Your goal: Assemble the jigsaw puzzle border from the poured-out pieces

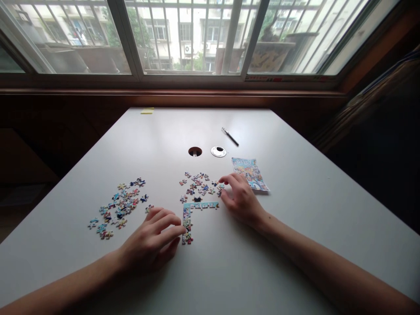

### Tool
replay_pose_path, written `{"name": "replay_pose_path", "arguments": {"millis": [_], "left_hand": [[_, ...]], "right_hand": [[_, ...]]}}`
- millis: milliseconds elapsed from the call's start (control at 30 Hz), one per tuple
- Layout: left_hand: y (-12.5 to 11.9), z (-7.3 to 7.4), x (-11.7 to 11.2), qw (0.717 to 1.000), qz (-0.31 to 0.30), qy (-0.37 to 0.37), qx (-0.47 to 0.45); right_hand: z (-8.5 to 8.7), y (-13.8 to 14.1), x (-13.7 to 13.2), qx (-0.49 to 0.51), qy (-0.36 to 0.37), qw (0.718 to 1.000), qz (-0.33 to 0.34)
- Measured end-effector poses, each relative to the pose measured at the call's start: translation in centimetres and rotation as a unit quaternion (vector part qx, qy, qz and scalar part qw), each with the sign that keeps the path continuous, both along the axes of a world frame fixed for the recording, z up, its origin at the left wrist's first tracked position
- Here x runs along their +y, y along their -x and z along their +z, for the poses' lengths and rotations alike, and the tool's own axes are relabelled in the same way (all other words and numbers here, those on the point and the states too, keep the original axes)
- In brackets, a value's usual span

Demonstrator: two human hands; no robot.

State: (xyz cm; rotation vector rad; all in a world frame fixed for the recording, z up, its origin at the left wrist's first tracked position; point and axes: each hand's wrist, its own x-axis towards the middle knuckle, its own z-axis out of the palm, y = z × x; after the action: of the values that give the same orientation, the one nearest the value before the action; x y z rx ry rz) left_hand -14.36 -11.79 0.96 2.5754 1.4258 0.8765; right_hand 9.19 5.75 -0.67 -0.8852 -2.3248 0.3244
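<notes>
Joined jigsaw pieces form a corner on the white table: a blue top strip [201,205] and a multicoloured left column [187,218]. My left hand [155,234] lies beside the column, its fingers loosely bent and apart, with a fingertip at the column's edge. Above the strip is a group of loose jigsaw pieces [200,186]. At that group's right side is my right hand [241,197], thumb and forefinger apart around a puzzle piece [221,188] that seems to lie on the table. A larger scatter of loose pieces [126,203] spreads to the left of my left hand.
A printed picture sheet [251,174] lies beyond my right hand. Farther back are a pen [230,136], a round metal cover [218,151] and a cable hole [195,151]. A yellow sticky note [147,110] is at the table's far edge, below a barred window.
</notes>
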Motion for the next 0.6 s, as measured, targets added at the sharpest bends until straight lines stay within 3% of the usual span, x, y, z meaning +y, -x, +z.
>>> {"name": "replay_pose_path", "arguments": {"millis": [200, 600], "left_hand": [[0.1, -0.1, -0.1, 1.0, 0.007, 0.013, 0.005], [0.2, -0.4, 0.0, 1.0, -0.009, -0.005, -0.014]], "right_hand": [[-0.4, 0.1, 0.2, -0.047, 0.024, 0.998, -0.017], [-1.1, -0.1, 0.9, -0.002, 0.056, 0.998, 0.001]]}}
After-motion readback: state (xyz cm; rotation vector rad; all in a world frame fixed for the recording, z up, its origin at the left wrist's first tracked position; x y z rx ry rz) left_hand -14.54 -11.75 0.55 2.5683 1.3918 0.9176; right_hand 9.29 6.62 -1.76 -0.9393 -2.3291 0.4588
